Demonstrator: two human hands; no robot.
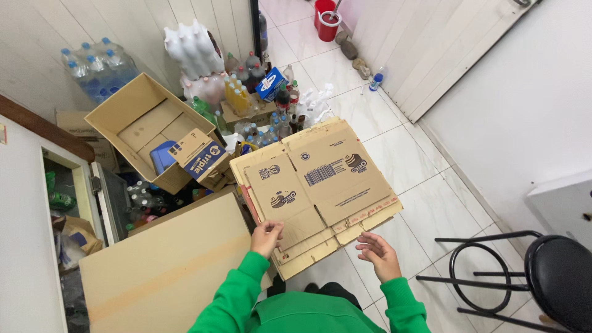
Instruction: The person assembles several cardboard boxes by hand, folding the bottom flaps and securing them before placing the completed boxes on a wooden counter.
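Above white floor tiles (425, 203), left hand (266, 237) pinching flattened carton stack (317, 191) at near edge for support; right hand (377, 254) open, empty, just beneath.

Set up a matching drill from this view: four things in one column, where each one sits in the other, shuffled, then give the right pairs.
Things:
1. flattened brown cardboard box
2. red plastic bucket
3. black round metal stool
4. open brown cardboard carton

Places:
A. far end of the tiled floor, top of the view
B. lower right corner
C. left, beside the bottles
D. centre, left hand on its near edge, right hand open just below it

Pairs: 1-D, 2-A, 3-B, 4-C
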